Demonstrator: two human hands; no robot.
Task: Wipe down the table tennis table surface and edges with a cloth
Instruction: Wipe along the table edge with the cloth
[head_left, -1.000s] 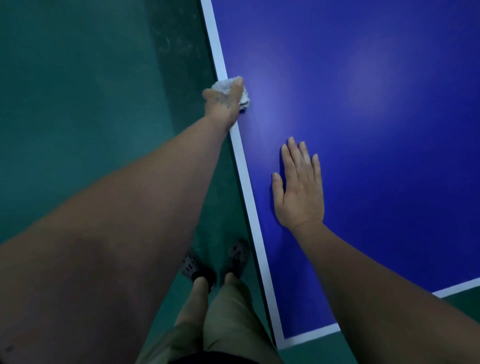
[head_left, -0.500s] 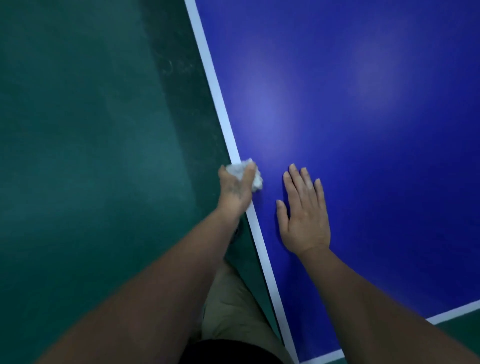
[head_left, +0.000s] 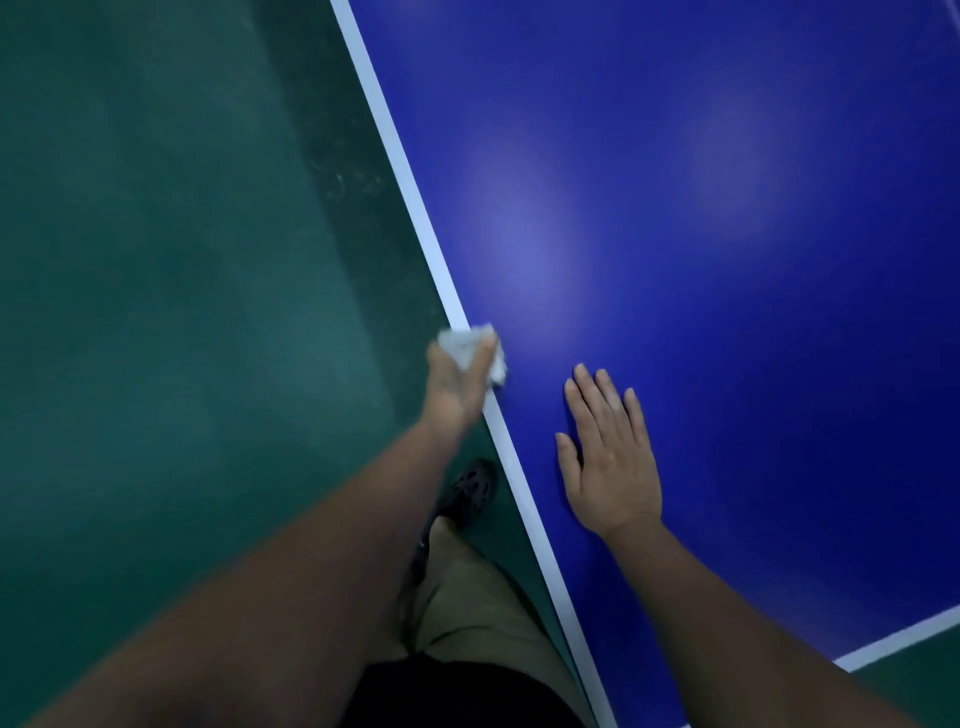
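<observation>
The hands split the work: the left hand (head_left: 457, 387) grips a crumpled white cloth (head_left: 460, 342) on the white edge line (head_left: 405, 171), while the right hand (head_left: 610, 462) lies flat, fingers straight, on the blue surface (head_left: 727, 312) just beside it. The small wad could slip off the rim and drop, or the bracing palm could smudge the top. Below lie a green floor (head_left: 156, 260) and a dark shoe (head_left: 470, 488).

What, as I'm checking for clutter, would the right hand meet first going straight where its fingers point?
Seemingly nothing: beyond the right hand lies only bare blue table surface to the frame's top.
</observation>
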